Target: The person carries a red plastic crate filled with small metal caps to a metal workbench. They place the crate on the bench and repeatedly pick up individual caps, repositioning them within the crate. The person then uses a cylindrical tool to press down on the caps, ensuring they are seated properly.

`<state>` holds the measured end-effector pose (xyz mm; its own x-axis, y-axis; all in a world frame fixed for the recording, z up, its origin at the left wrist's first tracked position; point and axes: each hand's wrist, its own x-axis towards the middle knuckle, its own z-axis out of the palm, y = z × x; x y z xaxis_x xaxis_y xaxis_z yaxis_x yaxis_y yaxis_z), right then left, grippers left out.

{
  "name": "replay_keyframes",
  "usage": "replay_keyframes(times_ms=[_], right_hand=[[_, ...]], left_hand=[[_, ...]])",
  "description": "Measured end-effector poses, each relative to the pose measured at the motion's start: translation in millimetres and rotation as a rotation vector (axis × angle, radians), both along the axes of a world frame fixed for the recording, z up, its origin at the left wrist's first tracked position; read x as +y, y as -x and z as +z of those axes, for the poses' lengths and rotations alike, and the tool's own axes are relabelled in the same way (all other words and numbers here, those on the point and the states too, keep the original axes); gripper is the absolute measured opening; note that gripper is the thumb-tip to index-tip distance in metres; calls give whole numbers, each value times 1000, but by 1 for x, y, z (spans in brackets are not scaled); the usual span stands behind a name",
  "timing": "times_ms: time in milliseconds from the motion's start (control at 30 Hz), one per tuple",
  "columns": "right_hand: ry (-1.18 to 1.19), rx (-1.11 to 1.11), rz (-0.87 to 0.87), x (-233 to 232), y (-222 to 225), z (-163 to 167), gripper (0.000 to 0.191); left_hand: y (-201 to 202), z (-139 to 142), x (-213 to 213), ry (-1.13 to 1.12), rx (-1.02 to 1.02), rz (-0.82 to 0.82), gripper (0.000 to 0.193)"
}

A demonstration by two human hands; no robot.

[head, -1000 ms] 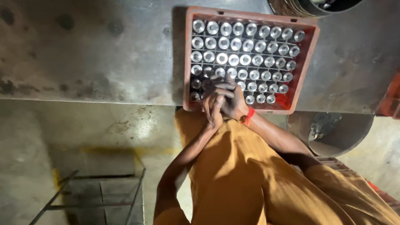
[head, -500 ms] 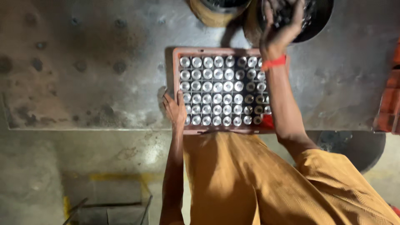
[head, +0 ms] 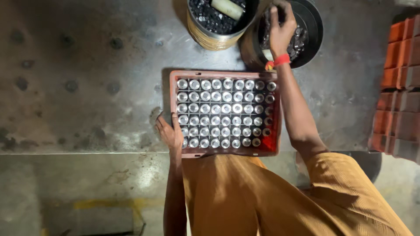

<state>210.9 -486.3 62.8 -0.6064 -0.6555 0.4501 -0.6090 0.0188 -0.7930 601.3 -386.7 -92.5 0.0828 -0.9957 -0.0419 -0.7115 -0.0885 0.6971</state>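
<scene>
A red-orange tray [head: 223, 74] sits on a worn metal table [head: 87, 87], filled with rows of shiny metal cylinders [head: 225, 108] standing on end. My left hand [head: 169, 132] rests open against the tray's near left corner, fingers spread on the table. My right hand [head: 282, 25], with a red band at the wrist, reaches over the tray into a black round bucket [head: 313, 30] of small metal parts. Its fingers are curled, and whether they hold anything is hidden.
A second round bucket [head: 210, 37] with a tan wall stands left of the black one, holding dark small parts and a pale cylinder [head: 226, 8]. Stacked orange crates [head: 396, 91] stand at the right. The table's front edge [head: 87, 153] runs above a concrete floor.
Both hands were clasped together over the tray's near edge. The right hand then went up to the black bucket; the left moved to the tray's left corner. The view shifted down.
</scene>
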Motion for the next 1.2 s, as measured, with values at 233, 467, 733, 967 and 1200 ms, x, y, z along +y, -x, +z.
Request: replay_keyframes(times_ms=[233, 467, 733, 967, 1200], right_hand=[[-739, 392, 324, 61, 49, -45, 78], [-1188, 618, 345, 58, 70, -76, 58], [-243, -233, 300, 132, 86, -16, 55], [132, -1448, 432, 248, 44, -60, 64], [-240, -1693, 433, 337, -30, -100, 63]], left_hand=[[1, -3, 4, 101, -14, -74, 59], [-1, -9, 6, 95, -64, -88, 64], [1, -8, 4, 190, -39, -49, 56], [-5, -19, 5, 251, 25, -91, 56], [-7, -25, 6, 226, -7, -60, 49]])
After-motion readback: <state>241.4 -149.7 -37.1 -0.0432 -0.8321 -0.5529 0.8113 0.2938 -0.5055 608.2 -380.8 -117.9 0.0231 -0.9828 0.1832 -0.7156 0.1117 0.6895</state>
